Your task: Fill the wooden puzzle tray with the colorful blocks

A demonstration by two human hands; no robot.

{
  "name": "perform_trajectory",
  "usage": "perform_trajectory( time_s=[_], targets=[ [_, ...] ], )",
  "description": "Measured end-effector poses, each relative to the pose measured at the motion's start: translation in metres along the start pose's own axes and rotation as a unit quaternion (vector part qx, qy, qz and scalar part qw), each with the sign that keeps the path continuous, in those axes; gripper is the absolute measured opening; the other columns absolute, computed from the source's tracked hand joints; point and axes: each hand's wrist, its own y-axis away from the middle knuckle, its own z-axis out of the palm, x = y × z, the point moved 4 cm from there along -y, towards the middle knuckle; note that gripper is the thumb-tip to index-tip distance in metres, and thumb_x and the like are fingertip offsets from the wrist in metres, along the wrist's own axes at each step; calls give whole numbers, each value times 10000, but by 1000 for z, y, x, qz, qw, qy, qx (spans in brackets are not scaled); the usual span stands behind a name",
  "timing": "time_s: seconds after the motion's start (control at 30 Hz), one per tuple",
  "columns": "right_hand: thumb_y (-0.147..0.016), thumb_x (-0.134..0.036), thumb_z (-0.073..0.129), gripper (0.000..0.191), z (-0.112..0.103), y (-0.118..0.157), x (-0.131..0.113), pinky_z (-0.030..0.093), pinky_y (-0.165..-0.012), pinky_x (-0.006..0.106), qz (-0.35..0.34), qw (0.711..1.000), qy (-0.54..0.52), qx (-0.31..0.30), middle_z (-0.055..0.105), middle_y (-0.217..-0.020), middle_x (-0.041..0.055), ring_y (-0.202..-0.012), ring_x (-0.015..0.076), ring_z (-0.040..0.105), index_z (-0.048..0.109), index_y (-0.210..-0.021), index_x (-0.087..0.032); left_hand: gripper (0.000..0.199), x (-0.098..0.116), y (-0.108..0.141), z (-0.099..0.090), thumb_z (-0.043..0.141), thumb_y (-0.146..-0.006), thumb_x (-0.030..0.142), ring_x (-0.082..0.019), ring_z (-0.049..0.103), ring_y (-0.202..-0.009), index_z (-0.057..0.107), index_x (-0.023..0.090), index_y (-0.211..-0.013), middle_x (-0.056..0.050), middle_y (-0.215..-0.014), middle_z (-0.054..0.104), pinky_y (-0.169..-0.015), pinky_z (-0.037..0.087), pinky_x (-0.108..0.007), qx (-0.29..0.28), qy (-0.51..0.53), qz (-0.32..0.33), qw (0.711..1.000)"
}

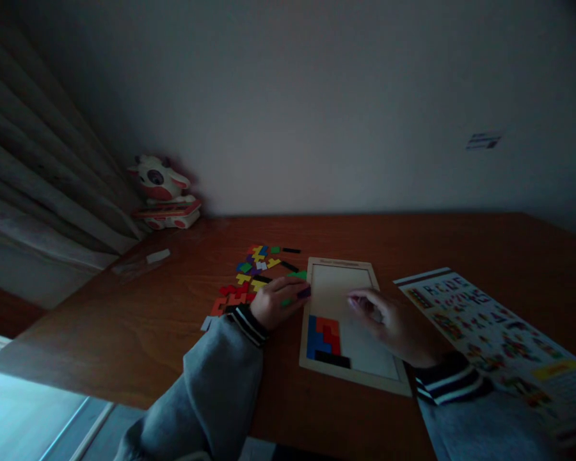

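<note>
My left hand [279,301] is closed on a purple puzzle piece [304,292] beside the left rim of a wooden puzzle tray [343,263]. My right hand [388,320] hovers over the right side of the tray, fingers loosely bent and apart, with nothing visible in them. In the tray's lower left corner lie several fitted pieces: a blue piece [312,339], an orange piece [333,324], a red piece [335,342] and a black bar [333,358]. Loose coloured pieces lie left of the tray, among them a yellow piece [273,263] and an orange-red group [233,299], partly behind my left hand.
A printed pattern sheet [484,333] lies right of the tray, partly under my right sleeve. A cow-shaped toy keyboard [168,211] stands at the back left near the curtain [43,153]. A small white item [158,256] lies on the brown table [139,326].
</note>
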Motion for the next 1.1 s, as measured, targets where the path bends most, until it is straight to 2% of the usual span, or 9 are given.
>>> perform_trajectory(
  time_s=[0.2, 0.37, 0.47, 0.53, 0.6, 0.7, 0.8, 0.97, 1.1],
  targets=[
    [-923, -482, 561, 349, 28, 5, -1, 555, -842, 313, 65, 979, -162, -103, 735, -1084, 52, -972, 204, 688, 653, -1158, -241, 369, 39, -6, 16, 625, -937, 257, -178, 692, -1031, 553, 194, -1293, -96, -1152, 703, -873, 590, -297, -24, 24, 85, 996],
    [-903, -493, 589, 336, 33, 5, 0, 553, -827, 313, 86, 970, -198, -110, 744, -1032, 48, -936, 201, 692, 677, -1098, -233, 355, 46, -8, 20, 565, -968, 245, -183, 667, -1090, 533, 205, -1320, -100, -1166, 693, -925, 562, -306, -39, 29, 103, 993],
    [-912, -492, 577, 314, 31, 4, 2, 551, -824, 307, 87, 973, -191, -96, 745, -1038, 46, -950, 201, 695, 688, -1064, -241, 394, 36, -6, 18, 586, -959, 321, -193, 663, -1097, 539, 205, -1332, -106, -1195, 688, -928, 553, -312, -64, -7, 105, 992],
    [-915, -496, 569, 322, 26, 4, 4, 548, -832, 311, 90, 979, -166, -73, 742, -1060, 51, -978, 207, 690, 686, -1076, -243, 392, 24, -3, 11, 622, -932, 379, -197, 686, -1027, 595, 201, -1281, -97, -1132, 717, -899, 557, -316, -100, -38, 111, 988],
    [-911, -505, 569, 335, 19, 4, 8, 547, -822, 315, 97, 986, -132, -38, 741, -1060, 55, -980, 212, 685, 683, -1086, -243, 352, 8, 1, -1, 654, -903, 405, -212, 696, -971, 665, 198, -1187, -85, -1027, 746, -878, 561, -340, -132, -66, 90, 985],
    [-901, -523, 568, 350, 10, 4, 13, 548, -792, 321, 106, 990, -96, 12, 742, -1021, 56, -930, 211, 685, 679, -1073, -240, 404, -14, 7, -19, 719, -822, 498, -243, 697, -974, 717, 195, -1090, -88, -1002, 758, -878, 564, -371, -179, -63, 34, 981],
    [-896, -535, 565, 365, 7, 3, 15, 548, -771, 327, 103, 990, -86, 32, 741, -987, 62, -873, 206, 684, 679, -1067, -234, 335, -23, 12, -24, 709, -842, 446, -226, 715, -943, 727, 194, -1062, -80, -1007, 765, -859, 573, -360, -210, -31, 10, 977],
    [-895, -530, 568, 344, 6, 3, 13, 536, -744, 317, 94, 992, -74, 35, 737, -957, 50, -855, 199, 678, 682, -1048, -243, 246, -28, 17, -14, 678, -873, 342, -203, 729, -915, 724, 193, -1062, -71, -991, 770, -844, 580, -329, -190, 4, -5, 982],
    [-903, -522, 559, 337, 7, 3, 14, 531, -755, 316, 88, 993, -72, 39, 731, -948, 45, -857, 198, 674, 672, -1056, -243, 214, -38, 15, -6, 661, -894, 358, -183, 720, -939, 735, 213, -1033, -61, -1034, 755, -865, 587, -314, -115, -10, -61, 992]
  ],
)
